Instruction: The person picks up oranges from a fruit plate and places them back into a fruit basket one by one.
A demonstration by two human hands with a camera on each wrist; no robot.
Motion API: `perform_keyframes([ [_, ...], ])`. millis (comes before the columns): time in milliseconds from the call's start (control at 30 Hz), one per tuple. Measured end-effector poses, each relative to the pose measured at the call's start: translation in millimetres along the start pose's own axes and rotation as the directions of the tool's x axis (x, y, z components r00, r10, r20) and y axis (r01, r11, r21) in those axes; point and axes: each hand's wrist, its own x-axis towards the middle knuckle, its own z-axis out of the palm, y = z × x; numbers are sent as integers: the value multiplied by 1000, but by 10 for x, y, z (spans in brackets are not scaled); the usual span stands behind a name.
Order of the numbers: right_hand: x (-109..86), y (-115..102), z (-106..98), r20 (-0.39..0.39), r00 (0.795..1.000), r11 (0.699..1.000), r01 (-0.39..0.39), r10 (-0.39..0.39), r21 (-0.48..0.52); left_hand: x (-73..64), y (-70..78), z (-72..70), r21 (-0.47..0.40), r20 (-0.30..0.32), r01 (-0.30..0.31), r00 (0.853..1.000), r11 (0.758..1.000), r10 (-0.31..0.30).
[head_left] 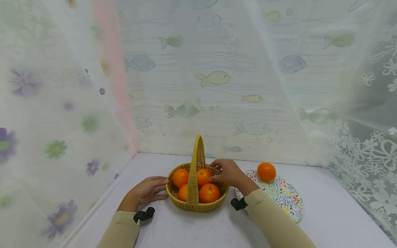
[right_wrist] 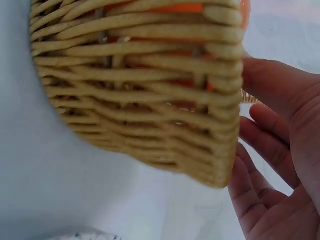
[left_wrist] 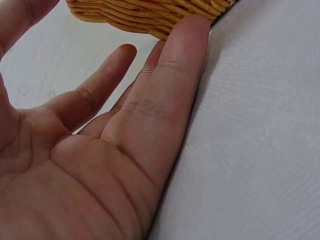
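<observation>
A yellow wicker basket [head_left: 198, 207] with a tall arched handle holds several oranges [head_left: 209, 193]. My left hand [head_left: 150, 191] is at its left side, fingers extended; in the left wrist view the fingertips [left_wrist: 187, 35] meet the woven wall [left_wrist: 135, 17]. My right hand [head_left: 229, 172] reaches over the right rim, its thumb beside the rear orange [head_left: 203, 177] and its other fingers toward the back rim. The right wrist view shows the right hand [right_wrist: 285, 145] loosely bent around the basket's edge [right_wrist: 227, 125], with the thumb tip hidden behind the weave.
Right of the basket lies a round plate [head_left: 289, 196] with a multicoloured pattern, one orange [head_left: 266, 172] on its far part. My right forearm passes over the plate's near left side. A white cloth covers the table [head_left: 173, 230]; patterned curtains [head_left: 214, 103] hang behind and at both sides.
</observation>
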Motion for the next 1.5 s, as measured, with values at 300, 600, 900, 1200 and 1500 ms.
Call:
perform_keyframes([
  [300,-125,96,-12,-61,997,999,-37,36,-5,6,0,-9,-4,4,1,1000,1000,-1],
  [600,-264,224,-62,-169,983,994,-61,76,96,-6,8,2,-1,19,-1,1000,1000,2],
  [900,-462,390,-101,-277,938,972,-163,206,171,-15,13,16,5,24,-2,1000,1000,2],
  [1200,-518,597,-227,-339,885,940,-252,320,230,2,23,12,4,19,1,1000,1000,-1],
  [1500,-594,753,-361,-466,825,947,-295,321,130,6,2,-4,-4,11,0,1000,1000,0],
])
